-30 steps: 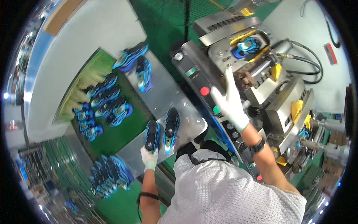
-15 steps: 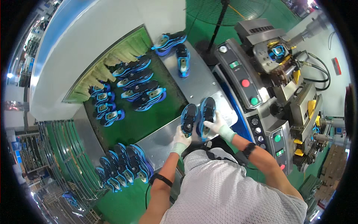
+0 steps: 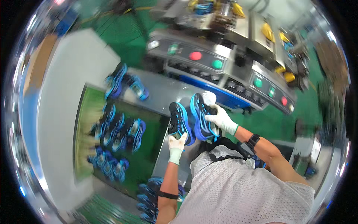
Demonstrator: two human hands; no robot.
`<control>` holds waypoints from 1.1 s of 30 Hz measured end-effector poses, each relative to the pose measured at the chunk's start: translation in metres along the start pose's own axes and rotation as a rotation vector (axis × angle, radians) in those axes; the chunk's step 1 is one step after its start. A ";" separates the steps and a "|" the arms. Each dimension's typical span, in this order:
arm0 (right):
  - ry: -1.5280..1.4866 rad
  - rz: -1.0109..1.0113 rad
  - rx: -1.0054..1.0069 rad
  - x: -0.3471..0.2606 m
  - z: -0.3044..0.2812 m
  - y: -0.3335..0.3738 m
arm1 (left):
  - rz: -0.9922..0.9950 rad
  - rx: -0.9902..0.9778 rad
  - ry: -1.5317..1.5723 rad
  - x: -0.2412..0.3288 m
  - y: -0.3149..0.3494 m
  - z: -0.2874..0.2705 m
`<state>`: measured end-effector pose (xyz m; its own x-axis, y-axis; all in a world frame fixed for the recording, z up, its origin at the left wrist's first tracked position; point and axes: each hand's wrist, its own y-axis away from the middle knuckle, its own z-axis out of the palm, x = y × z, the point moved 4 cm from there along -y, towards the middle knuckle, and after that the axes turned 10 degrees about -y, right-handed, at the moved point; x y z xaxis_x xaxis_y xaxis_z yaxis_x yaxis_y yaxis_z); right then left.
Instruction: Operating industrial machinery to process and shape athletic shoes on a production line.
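My left hand (image 3: 176,145), in a white glove, is closed on the heel end of a black and blue sneaker (image 3: 183,121) with a purple-blue sole. A matching sneaker (image 3: 199,118) is in my right hand (image 3: 221,118), also gloved, with the fingers closed at its heel opening. Side by side, toes pointing away from me, the two shoes are over the metal ledge (image 3: 156,86); whether their soles touch it I cannot tell. Beyond the right shoe's toe a white round object (image 3: 209,98) shows in part.
A green conveyor belt (image 3: 147,164) on the left carries several similar sneakers (image 3: 136,134). Two more (image 3: 138,87) rest at the ledge's far end. Another group (image 3: 149,199) stands near my left forearm. Ahead is a machine with a button panel (image 3: 186,52); a second panel (image 3: 270,87) is to the right.
The view has swung right, toward the machine, and is blurred. Both hands still grip the same sneakers, now tilted so that more of their sides shows.
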<state>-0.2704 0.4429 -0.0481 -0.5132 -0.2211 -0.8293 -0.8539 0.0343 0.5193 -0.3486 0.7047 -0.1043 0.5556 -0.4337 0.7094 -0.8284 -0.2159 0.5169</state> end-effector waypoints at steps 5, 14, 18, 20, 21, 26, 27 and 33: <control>-0.178 -0.065 0.304 0.044 -0.100 0.111 | 0.471 -0.358 -0.309 0.068 0.019 0.091; -0.736 -0.101 1.304 0.139 -0.235 0.409 | 0.880 -1.048 -0.495 0.218 0.219 0.300; -0.333 -0.030 1.801 0.203 -0.270 0.553 | 1.036 -1.382 -0.521 0.243 0.348 0.410; -0.370 0.026 1.954 0.228 -0.292 0.612 | 1.183 -1.498 -0.276 0.267 0.424 0.457; -0.273 0.114 2.020 0.237 -0.305 0.636 | 1.353 -1.397 -0.277 0.283 0.457 0.478; -0.004 0.582 2.193 0.333 -0.397 0.695 | 1.695 -1.174 -0.584 0.281 0.577 0.633; -0.063 0.616 2.182 0.353 -0.417 0.702 | 1.733 -1.162 -0.591 0.284 0.594 0.659; -0.005 0.689 2.180 0.398 -0.494 0.748 | 1.643 -1.281 -0.641 0.304 0.644 0.706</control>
<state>-1.0708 -0.1008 0.1119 -0.6687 0.2850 -0.6868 0.6162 0.7293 -0.2973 -0.7638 -0.1834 0.1060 -0.7209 0.2185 0.6577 0.2277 0.9710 -0.0730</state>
